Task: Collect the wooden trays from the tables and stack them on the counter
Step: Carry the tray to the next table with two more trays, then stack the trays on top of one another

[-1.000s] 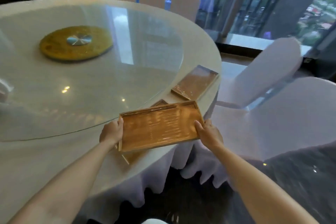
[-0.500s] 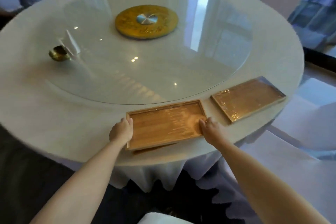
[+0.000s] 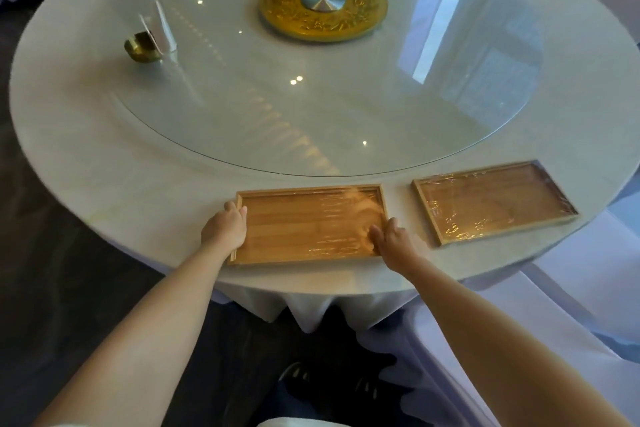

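A plastic-wrapped wooden tray (image 3: pixel 311 225) lies flat near the front edge of the round white table (image 3: pixel 138 184). My left hand (image 3: pixel 225 229) grips its left short end and my right hand (image 3: pixel 391 241) grips its right short end, thumbs inside the rim. A second wrapped wooden tray (image 3: pixel 491 201) lies on the table just to the right, turned at a slight angle and apart from the first. Whether another tray lies under the one I hold cannot be seen.
A glass turntable (image 3: pixel 311 97) covers the table's middle, with a gold disc (image 3: pixel 322 5) at its centre and a small brass bowl (image 3: pixel 140 48) at the left. White covered chairs (image 3: pixel 571 305) stand to the right. The floor is dark.
The tray in my hands came down from a raised, tilted position onto the tray that lay under it and now covers it. The view swung over the table.
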{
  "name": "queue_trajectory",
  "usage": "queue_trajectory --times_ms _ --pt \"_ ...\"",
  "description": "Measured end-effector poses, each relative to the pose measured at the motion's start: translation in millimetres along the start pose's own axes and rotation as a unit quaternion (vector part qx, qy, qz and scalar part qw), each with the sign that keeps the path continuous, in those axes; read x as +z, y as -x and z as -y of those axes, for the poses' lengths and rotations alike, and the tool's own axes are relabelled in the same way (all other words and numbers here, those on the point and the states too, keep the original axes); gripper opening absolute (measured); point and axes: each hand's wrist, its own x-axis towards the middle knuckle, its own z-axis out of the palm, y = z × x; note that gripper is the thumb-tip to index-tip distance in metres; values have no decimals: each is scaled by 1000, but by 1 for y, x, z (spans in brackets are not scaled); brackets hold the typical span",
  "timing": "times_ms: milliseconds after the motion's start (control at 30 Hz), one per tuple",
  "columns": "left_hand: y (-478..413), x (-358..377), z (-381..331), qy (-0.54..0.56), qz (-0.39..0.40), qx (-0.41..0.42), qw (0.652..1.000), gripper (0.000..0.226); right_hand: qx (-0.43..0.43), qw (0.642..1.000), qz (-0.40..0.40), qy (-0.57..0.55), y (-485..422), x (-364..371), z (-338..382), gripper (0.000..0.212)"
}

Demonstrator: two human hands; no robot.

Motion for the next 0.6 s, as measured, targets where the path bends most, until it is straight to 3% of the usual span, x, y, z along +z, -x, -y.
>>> queue_trajectory --times_ms 267,500,600 --pt "-4 5 3 -18 -6 3 1000 47 -8 999 -9 51 -1 1 -1 54" --pt "-9 3 9 4 0 26 1000 47 12 999 -23 34 -1 5 -4 54" --pt "-8 -6 9 -15 -36 30 999 46 29 998 -45 15 4 2 -3 55"
